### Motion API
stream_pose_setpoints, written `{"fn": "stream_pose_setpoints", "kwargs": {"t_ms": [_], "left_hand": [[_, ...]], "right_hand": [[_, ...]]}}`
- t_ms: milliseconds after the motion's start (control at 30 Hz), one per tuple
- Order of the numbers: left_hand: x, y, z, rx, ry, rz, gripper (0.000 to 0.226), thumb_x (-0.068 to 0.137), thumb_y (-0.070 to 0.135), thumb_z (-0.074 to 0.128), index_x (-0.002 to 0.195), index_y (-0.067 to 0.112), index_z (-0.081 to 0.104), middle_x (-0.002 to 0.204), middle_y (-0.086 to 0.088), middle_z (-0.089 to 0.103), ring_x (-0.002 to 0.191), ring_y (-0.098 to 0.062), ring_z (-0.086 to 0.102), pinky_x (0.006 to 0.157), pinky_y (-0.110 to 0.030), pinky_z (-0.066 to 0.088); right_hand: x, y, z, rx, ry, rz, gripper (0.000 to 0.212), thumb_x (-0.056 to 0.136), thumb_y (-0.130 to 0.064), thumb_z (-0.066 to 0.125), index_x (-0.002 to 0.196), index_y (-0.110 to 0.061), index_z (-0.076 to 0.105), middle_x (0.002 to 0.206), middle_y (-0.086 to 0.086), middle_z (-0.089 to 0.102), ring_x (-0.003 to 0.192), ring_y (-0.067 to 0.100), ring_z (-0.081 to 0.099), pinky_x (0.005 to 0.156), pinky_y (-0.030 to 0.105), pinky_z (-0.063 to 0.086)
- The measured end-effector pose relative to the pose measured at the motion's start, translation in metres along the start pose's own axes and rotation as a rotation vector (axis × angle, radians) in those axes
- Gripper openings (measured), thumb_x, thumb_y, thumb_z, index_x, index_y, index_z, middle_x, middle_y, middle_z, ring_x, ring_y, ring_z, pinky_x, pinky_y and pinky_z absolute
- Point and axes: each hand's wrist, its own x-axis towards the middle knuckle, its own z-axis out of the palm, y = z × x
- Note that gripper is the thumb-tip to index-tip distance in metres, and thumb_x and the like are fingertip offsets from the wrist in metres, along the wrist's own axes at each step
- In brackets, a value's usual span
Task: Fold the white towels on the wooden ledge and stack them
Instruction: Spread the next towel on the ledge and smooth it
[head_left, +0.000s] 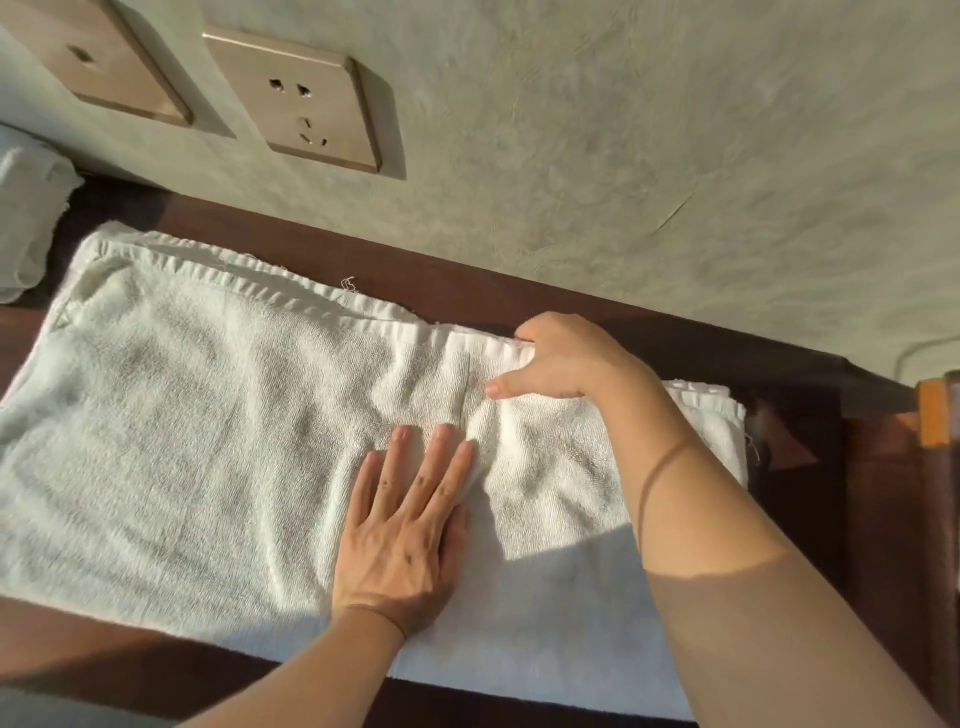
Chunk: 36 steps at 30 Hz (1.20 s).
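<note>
The left hand (402, 525) lies flat on the white towel (182, 415), fingers straight and pressing the cloth down. The towel is spread over the dark wooden ledge (649, 327). Further away, the right hand (563, 358) holds the far hem of the towel, fingers curled over the edge and thumb on top. At the far left lies another folded towel (28, 218). Behind, two sockets (301, 98) sit on the wall (675, 130).
</note>
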Motion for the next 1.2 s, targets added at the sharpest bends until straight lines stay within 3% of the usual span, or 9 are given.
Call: {"fn": "stream_pose_setpoints", "kwargs": {"t_ms": [100, 133, 233, 333, 467, 533, 633, 700, 1200], "left_hand": [[0.0, -0.001, -0.001, 0.015, -0.004, 0.005, 0.062, 0.102, 0.041, 0.033, 0.161, 0.036, 0.014, 0.168, 0.011, 0.013, 0.156, -0.03, 0.006, 0.124, -0.051, 0.011], [0.0, -0.001, -0.001, 0.016, -0.006, 0.006, 0.063, 0.102, 0.041, 0.033, 0.161, 0.036, 0.014, 0.169, 0.012, 0.012, 0.156, -0.03, 0.006, 0.124, -0.051, 0.011], [0.0, -0.002, -0.002, 0.022, -0.029, 0.009, 0.067, 0.099, 0.043, 0.036, 0.161, 0.037, 0.01, 0.169, 0.012, 0.008, 0.157, -0.029, 0.003, 0.124, -0.051, 0.009], [0.001, -0.002, -0.003, 0.037, -0.061, 0.011, 0.075, 0.093, 0.048, 0.036, 0.161, 0.036, 0.007, 0.17, 0.01, 0.006, 0.157, -0.028, -0.001, 0.124, -0.051, 0.009], [0.0, -0.002, -0.003, 0.028, -0.056, 0.004, 0.079, 0.091, 0.053, 0.038, 0.161, 0.037, 0.007, 0.17, 0.009, 0.006, 0.157, -0.026, -0.003, 0.125, -0.051, 0.009], [0.0, -0.003, -0.003, 0.022, -0.043, 0.005, 0.08, 0.09, 0.055, 0.039, 0.161, 0.036, 0.008, 0.17, 0.008, 0.007, 0.157, -0.026, -0.002, 0.125, -0.053, 0.01], [0.0, -0.002, 0.0, 0.026, -0.026, 0.015, 0.079, 0.091, 0.057, 0.037, 0.161, 0.037, 0.008, 0.17, 0.009, 0.005, 0.157, -0.025, -0.002, 0.125, -0.052, 0.01], [0.002, -0.002, -0.001, 0.019, -0.013, 0.019, 0.078, 0.092, 0.059, 0.034, 0.161, 0.038, 0.006, 0.169, 0.009, 0.004, 0.157, -0.025, -0.002, 0.126, -0.052, 0.008], [-0.002, -0.004, 0.01, 0.104, 0.02, 0.066, 0.072, 0.095, 0.065, 0.018, 0.16, 0.041, -0.002, 0.169, 0.007, -0.006, 0.155, -0.032, -0.013, 0.125, -0.052, -0.004]], "right_hand": [[-0.011, 0.008, -0.008, 0.099, -0.101, 0.064, 0.081, 0.075, -0.056, 0.083, 0.141, -0.021, 0.053, 0.145, -0.003, 0.053, 0.129, 0.02, 0.052, 0.096, 0.032, 0.044], [-0.014, 0.012, -0.013, 0.064, -0.136, 0.086, 0.081, 0.075, -0.057, 0.082, 0.141, -0.023, 0.052, 0.146, -0.005, 0.051, 0.133, 0.021, 0.049, 0.098, 0.032, 0.043], [-0.017, 0.029, -0.008, -0.096, 0.086, 0.099, 0.052, 0.067, -0.07, 0.079, 0.082, -0.025, 0.059, 0.088, -0.009, 0.062, 0.094, 0.023, 0.059, 0.073, 0.033, 0.041], [-0.018, 0.042, 0.018, -0.163, 0.364, 0.14, 0.069, 0.063, -0.088, 0.065, 0.084, -0.022, 0.059, 0.08, -0.005, 0.064, 0.095, 0.026, 0.057, 0.089, 0.042, 0.036], [-0.042, 0.048, 0.056, -0.218, 0.725, 0.151, 0.071, 0.08, -0.079, 0.053, 0.12, -0.02, 0.057, 0.121, 0.006, 0.06, 0.122, 0.032, 0.051, 0.109, 0.054, 0.03], [-0.058, 0.049, 0.085, -0.149, 0.828, 0.187, 0.073, 0.089, -0.071, 0.047, 0.144, -0.023, 0.043, 0.149, 0.011, 0.043, 0.145, 0.037, 0.03, 0.119, 0.063, 0.011], [-0.065, 0.059, 0.125, -0.115, 0.681, 0.282, 0.077, 0.094, -0.073, 0.026, 0.16, -0.039, 0.008, 0.171, 0.002, -0.003, 0.155, 0.036, -0.013, 0.115, 0.071, -0.012], [-0.054, 0.071, 0.125, -0.109, 0.631, 0.282, 0.075, 0.093, -0.075, 0.016, 0.159, -0.045, -0.003, 0.169, -0.002, -0.014, 0.152, 0.034, -0.023, 0.113, 0.071, -0.014], [-0.131, 0.065, 0.208, -0.072, 0.767, 0.361, 0.072, 0.098, -0.065, 0.024, 0.161, -0.038, 0.003, 0.17, 0.0, -0.007, 0.156, 0.031, -0.01, 0.122, 0.063, -0.004]]}}
